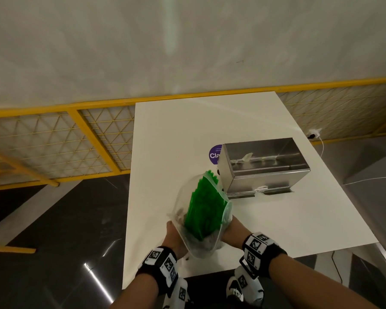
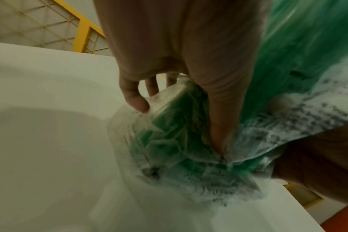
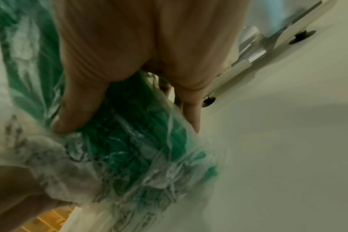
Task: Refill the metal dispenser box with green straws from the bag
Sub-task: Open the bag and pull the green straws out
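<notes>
Straws (image 1: pixel 204 208) stand bundled in the clear plastic bag (image 1: pixel 187 197) we hold between both hands, our left hand (image 1: pixel 173 238) and right hand (image 1: pixel 232 228) each curled around its lower end, thumbs pressed into the film. Their long axis tilts up and away from our hands, open mouth leading. Just beyond and right of that mouth sits the open-topped metal dispenser box (image 1: pixel 263 168), nearer our right hand, so we judge the bag must swing rightward over its rim.

Both my forearms reach forward, wrists close together. My left hand (image 1: pixel 176 238) and right hand (image 1: pixel 231 230) curl inward, thumbs pressing, fingers gripping from opposite sides.
</notes>
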Demonstrator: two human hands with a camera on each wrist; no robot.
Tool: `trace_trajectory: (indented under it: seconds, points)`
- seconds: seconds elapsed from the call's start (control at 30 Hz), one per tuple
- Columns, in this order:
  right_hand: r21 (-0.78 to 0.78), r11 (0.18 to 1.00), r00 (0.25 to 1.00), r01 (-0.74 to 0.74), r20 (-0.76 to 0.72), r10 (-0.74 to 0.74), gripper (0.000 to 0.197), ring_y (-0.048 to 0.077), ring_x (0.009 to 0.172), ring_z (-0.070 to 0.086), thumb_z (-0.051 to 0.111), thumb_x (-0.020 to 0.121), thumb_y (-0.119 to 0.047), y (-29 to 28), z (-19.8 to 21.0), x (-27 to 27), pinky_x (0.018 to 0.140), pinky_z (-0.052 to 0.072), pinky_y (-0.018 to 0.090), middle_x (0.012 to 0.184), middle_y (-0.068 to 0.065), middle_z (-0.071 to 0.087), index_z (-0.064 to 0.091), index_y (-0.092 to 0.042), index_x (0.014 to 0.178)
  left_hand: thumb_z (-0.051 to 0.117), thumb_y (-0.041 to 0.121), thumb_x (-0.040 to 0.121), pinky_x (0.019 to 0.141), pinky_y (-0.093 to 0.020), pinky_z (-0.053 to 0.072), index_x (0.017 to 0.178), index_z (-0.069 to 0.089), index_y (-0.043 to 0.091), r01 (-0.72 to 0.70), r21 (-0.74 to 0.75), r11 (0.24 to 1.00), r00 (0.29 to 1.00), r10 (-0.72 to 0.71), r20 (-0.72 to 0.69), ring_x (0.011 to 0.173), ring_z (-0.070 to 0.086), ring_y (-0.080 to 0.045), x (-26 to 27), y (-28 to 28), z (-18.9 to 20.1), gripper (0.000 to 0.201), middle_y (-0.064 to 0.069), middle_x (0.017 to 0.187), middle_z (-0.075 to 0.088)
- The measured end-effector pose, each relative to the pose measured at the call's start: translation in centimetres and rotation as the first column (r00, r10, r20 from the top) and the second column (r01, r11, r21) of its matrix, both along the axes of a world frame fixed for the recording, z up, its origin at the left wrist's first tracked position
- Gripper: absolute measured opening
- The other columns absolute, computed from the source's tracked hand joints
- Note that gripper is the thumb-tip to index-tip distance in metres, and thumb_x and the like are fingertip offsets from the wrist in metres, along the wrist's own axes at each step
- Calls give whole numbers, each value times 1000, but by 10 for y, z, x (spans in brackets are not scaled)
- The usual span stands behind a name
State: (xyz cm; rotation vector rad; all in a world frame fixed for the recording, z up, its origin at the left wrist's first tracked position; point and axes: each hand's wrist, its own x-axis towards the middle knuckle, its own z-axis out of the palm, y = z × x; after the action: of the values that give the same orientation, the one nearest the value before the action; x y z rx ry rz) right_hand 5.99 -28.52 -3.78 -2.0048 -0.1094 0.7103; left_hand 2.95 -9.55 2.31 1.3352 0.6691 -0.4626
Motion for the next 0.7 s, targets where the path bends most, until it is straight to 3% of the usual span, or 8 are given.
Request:
trace_trajectory:
  seconds: [0.07, 0.13, 0.2, 0.3, 0.37, 0.47, 0.53, 0.7]
  points:
    - [-2, 1000, 1000, -7, 7, 8, 110, 10, 117, 53, 85, 45, -60, -5, 14, -3, 99, 50, 41, 127, -3, 52, 37, -21, 135, 27, 22, 101, 65, -24, 55, 78, 49, 9, 91, -67, 994, 995, -88, 53, 80, 52, -30, 4, -3, 23, 34, -10, 81, 52]
    - [-15, 1000, 997, -17, 76, 18, 131, 11, 134, 36, 91, 40, -54, -10, 44, -6, 109, 39, 40, 147, -7, 31, 15, -37, 145, 24, 25, 101, 58, -26, 56, 81, 49, 6, -22, -247, 969, 1000, 25, 8, 87, 54, -36, 3, -7, 36, 38, -14, 88, 53]
    - [78, 995, 996, -54, 69, 49, 134, 8, 141, 22, 91, 48, -37, -13, 83, -7, 116, 27, 37, 155, -14, 14, 2, -42, 148, 25, 19, 101, 48, -23, 54, 78, 53, 5, -32, -210, 977, 999, 31, -8, 80, 52, -33, -1, -3, 37, 39, -15, 85, 53]
    - [309, 950, 999, 35, 18, -43, 94, 8, 138, 30, 67, 61, -12, -20, 138, -6, 115, 27, 38, 149, -12, 32, 26, -47, 138, 44, 11, 95, 54, -21, 56, 76, 63, 14, -145, -281, 949, 989, 139, -44, 82, 55, -36, -2, -1, 34, 27, -12, 83, 57]
    - [392, 904, 978, 174, 37, -204, 68, 9, 127, 47, 59, 71, -17, -13, 162, -1, 105, 40, 35, 136, -9, 50, 40, -40, 132, 42, 15, 97, 55, -23, 56, 82, 58, 12, -127, -303, 945, 992, 120, -43, 86, 54, -37, -3, 0, 36, 22, -13, 87, 56]
    - [272, 943, 969, 191, 98, -225, 60, 9, 111, 58, 67, 81, -40, 5, 176, 12, 94, 48, 29, 121, -11, 57, 43, -34, 136, 32, 10, 98, 51, -27, 57, 85, 56, 5, -142, -388, 911, 990, 123, -73, 82, 54, -31, -3, -6, 46, 28, -17, 89, 56]
    - [149, 974, 971, 168, 148, -190, 52, 7, 97, 60, 66, 86, -34, 17, 178, 18, 86, 49, 23, 104, -15, 58, 48, -27, 134, 30, 11, 98, 52, -30, 56, 83, 56, 4, -111, -376, 920, 994, 96, -58, 79, 53, -30, -3, -9, 55, 31, -17, 82, 59]
    - [282, 896, 933, 344, 1, -359, 16, 15, 61, 64, 53, 95, -14, 28, 163, 28, 50, 53, 27, 82, 9, 69, 61, -1, 98, 39, -8, 92, 33, -20, 45, 51, 52, -2, -35, -275, 961, 999, 35, -2, 38, 56, -21, -6, -5, 53, 43, -16, 56, 52]
